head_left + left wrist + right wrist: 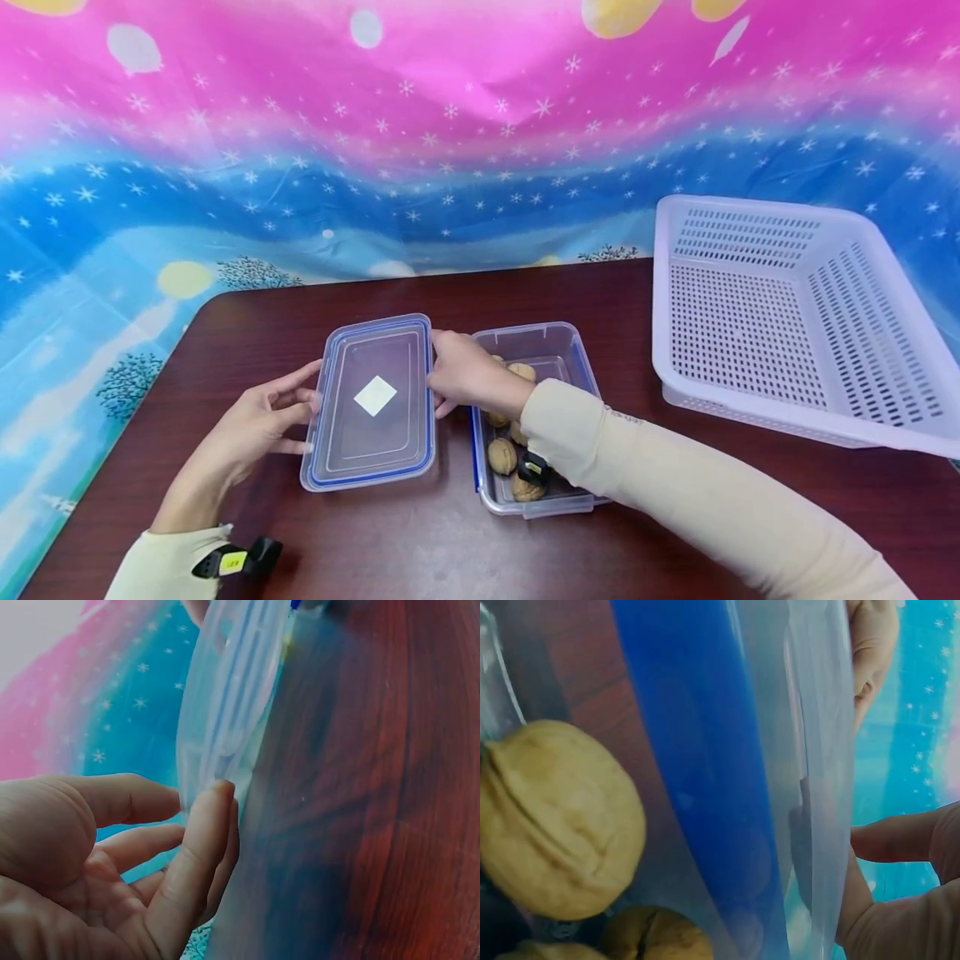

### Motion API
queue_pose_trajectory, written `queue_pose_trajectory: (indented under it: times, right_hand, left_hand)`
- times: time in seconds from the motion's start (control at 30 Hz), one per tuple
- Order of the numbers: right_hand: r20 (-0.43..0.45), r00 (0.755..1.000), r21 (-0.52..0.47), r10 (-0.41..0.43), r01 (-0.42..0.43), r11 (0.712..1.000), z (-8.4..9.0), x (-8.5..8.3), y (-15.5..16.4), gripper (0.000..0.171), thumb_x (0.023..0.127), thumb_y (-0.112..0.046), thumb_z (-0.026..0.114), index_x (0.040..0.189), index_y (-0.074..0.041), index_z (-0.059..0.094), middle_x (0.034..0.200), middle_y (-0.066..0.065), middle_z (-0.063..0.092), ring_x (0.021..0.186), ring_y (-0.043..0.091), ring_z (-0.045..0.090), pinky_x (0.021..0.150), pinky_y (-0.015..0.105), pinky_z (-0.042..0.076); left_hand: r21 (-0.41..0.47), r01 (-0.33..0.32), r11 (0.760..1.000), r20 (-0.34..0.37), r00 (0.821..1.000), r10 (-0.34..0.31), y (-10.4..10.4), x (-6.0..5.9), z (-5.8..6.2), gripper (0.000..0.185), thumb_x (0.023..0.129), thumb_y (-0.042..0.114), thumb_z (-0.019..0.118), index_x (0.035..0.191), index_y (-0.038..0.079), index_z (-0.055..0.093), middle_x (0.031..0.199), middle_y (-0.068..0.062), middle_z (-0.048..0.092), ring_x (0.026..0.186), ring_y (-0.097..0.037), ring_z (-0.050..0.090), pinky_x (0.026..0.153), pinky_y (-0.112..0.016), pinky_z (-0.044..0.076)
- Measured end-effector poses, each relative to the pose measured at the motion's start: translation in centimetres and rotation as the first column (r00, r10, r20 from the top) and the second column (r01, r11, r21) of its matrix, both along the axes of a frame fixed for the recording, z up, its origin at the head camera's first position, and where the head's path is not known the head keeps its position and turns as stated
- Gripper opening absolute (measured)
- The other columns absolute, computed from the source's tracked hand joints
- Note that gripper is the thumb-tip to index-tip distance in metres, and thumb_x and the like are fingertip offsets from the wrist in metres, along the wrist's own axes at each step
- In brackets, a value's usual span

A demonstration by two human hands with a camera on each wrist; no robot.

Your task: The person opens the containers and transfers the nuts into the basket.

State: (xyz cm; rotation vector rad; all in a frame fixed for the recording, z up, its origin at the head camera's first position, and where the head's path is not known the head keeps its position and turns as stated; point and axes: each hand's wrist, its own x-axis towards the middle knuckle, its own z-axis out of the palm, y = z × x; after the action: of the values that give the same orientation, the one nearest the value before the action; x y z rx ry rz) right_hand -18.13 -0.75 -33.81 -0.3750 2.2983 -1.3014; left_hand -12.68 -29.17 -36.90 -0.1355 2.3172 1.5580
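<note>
Over the dark-red wooden table (420,542), a clear rectangular plastic lid (375,446) is pinched by left hand (258,425) and right hand (476,375). Through slackened grip, it could be dropped.

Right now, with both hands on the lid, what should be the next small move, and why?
Perhaps lower the lid onto the table beside the open box. The left hand and right hand both hold it, so setting it down would free them for the walnuts inside.
</note>
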Motion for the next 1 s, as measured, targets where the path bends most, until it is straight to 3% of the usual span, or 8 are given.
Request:
queue_pose_trajectory:
  times: [0.2,0.33,0.5,0.67,1.0]
  right_hand:
    - [-0.024,1.0,0.115,0.007,-0.004,0.993,0.0,-0.3,-1.1,0.039,0.094,0.015,0.049,0.132,0.01,0.057,0.068,0.015,0.062,0.046,0.017,0.063,0.064,0.045,0.063]
    - [-0.055,0.998,0.172,0.018,-0.008,0.985,-0.1,-0.5,-1.8,0.013,0.094,0.014,0.052,0.097,0.007,0.062,0.067,0.011,0.056,0.047,0.017,0.067,0.063,0.041,0.063]
    - [-0.126,0.989,0.3,0.072,-0.031,0.954,-0.7,-0.7,-2.3,0.028,0.094,0.008,0.055,0.07,-0.005,0.052,0.056,0.004,0.049,0.055,0.022,0.072,0.053,0.028,0.059]
    - [-0.151,0.982,0.347,0.117,-0.058,0.936,-1.0,-0.6,-2.6,0.038,0.094,0.008,0.056,0.061,-0.009,0.047,0.047,0.0,0.042,0.058,0.025,0.073,0.047,0.022,0.053]
    - [-0.145,0.981,0.398,0.132,-0.064,0.915,-1.7,-0.5,-3.4,0.034,0.097,0.002,0.061,0.066,-0.008,0.053,0.052,0.001,0.049,0.052,0.017,0.068,0.048,0.02,0.05]
  left_hand:
    - [-0.08,-0.001,0.997,0.01,1.0,0.002,0.1,-0.2,-0.6,0.069,0.103,0.005,0.054,0.167,0.014,0.029,0.108,-0.009,0.063,0.092,-0.015,0.065,0.073,-0.039,0.065]
    - [-0.112,-0.008,0.994,0.005,1.0,0.009,0.0,-0.4,-1.0,0.067,0.104,0.004,0.053,0.166,0.012,0.031,0.107,-0.01,0.061,0.092,-0.018,0.064,0.072,-0.039,0.065]
    - [-0.13,-0.007,0.992,0.017,1.0,0.01,-0.1,-0.6,-1.5,0.067,0.104,0.003,0.053,0.166,0.011,0.03,0.109,-0.011,0.061,0.093,-0.019,0.063,0.072,-0.039,0.065]
    - [-0.158,0.001,0.987,0.014,1.0,0.001,-0.1,-0.7,-1.7,0.066,0.104,0.003,0.052,0.166,0.01,0.03,0.112,-0.015,0.061,0.094,-0.02,0.065,0.072,-0.04,0.065]
    - [-0.192,-0.002,0.981,0.007,1.0,0.003,-0.2,-0.7,-1.7,0.062,0.106,0.006,0.048,0.165,0.009,0.03,0.114,-0.017,0.061,0.095,-0.019,0.067,0.074,-0.041,0.065]
